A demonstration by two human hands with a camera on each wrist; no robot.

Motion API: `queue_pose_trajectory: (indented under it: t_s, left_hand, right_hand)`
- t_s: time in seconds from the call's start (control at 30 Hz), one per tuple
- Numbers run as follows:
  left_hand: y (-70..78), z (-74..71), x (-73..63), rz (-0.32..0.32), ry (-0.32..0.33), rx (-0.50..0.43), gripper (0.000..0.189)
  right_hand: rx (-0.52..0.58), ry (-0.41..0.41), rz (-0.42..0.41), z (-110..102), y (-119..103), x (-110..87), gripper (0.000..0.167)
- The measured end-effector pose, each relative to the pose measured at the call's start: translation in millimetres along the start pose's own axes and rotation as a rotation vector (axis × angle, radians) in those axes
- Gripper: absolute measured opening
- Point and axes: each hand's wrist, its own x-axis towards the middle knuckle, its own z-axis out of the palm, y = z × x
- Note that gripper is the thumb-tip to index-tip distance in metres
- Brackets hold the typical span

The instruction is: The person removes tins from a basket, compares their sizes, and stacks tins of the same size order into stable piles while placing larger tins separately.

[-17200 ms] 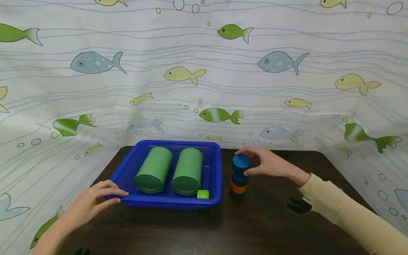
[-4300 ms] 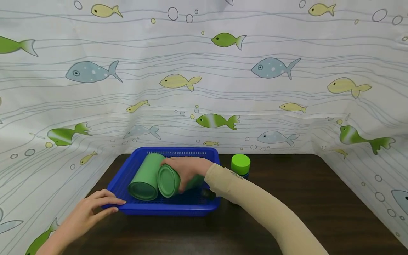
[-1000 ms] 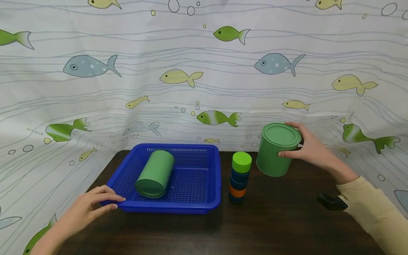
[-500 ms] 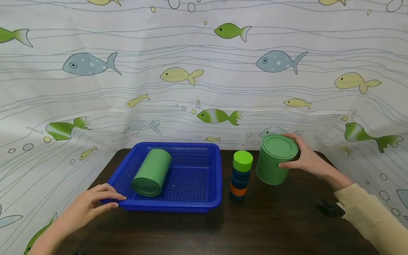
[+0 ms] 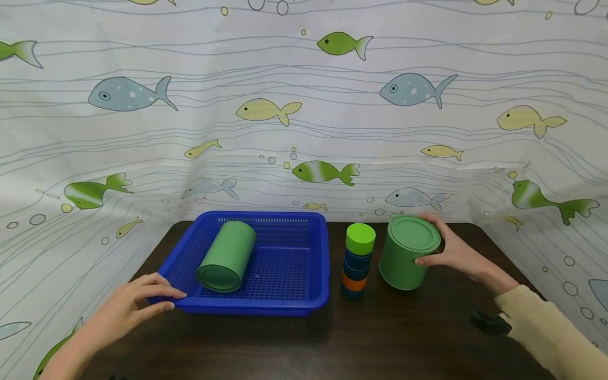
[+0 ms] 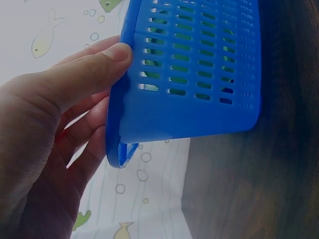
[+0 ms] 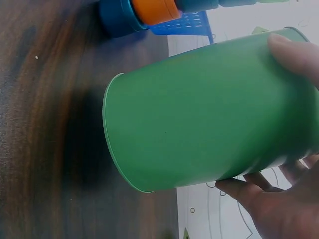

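Head view had the can (image 5: 404, 264) right of centre, long axis near upright, its top leaning slightly rightward and its lid facing up. It looked plain smooth green, thinly rimmed. The right hand (image 5: 453, 250), thumb and fingers spread wide around it, gripped near the lid; at lower left, the left hand (image 5: 128, 302) pinched the basket (image 5: 252, 304) rim, thumb against fingers.

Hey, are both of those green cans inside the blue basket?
No, one green can lies in the blue basket, while the other can is outside it, in the grip of the right hand.
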Motion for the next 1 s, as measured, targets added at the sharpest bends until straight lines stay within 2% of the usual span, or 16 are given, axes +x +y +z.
queue_pose_trajectory:
  t_s: [0.37, 0.6, 1.0]
  left_hand:
    - [3.9, -0.4, 1.8, 0.004, 0.017, 0.037, 0.054]
    - [5.5, 1.5, -1.4, -0.001, 0.026, -0.002, 0.052]
    - [7.6, -0.9, 3.9, -0.005, 0.011, 0.046, 0.054]
  right_hand:
    - [0.037, -0.016, 0.006, 6.2, 8.0, -4.9, 0.093]
    - [0.037, -0.019, 0.035, 10.3, 14.6, -7.7, 0.095]
    - [0.018, -0.036, 0.041, 15.2, 11.4, -9.6, 0.093]
